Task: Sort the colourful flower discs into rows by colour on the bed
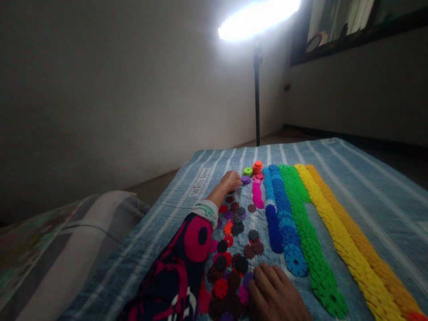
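Observation:
My left hand (231, 180) reaches far across the cloth. Its fingers are closed at the edge of a purple notched disc (245, 180), which seems pinched at the fingertips. Just beyond lie a lime green disc (247, 171) and a small stack of orange discs (257, 166). A short row of pink discs (257, 196) runs to the right of that hand. Close to me, my right hand (277, 292) rests with its fingers bent and together beside a loose pile of mixed discs (234, 281); its fingertips are partly hidden, and anything under them cannot be made out.
Overlapping rows of blue (279, 196), green (306, 240), yellow (347, 245) and amber discs (361, 236) stretch along the striped cloth (374, 191). A dark blue row (274, 229) is shorter. Behind stands a lit lamp on a pole (257, 98); bedding (100, 240) lies at left.

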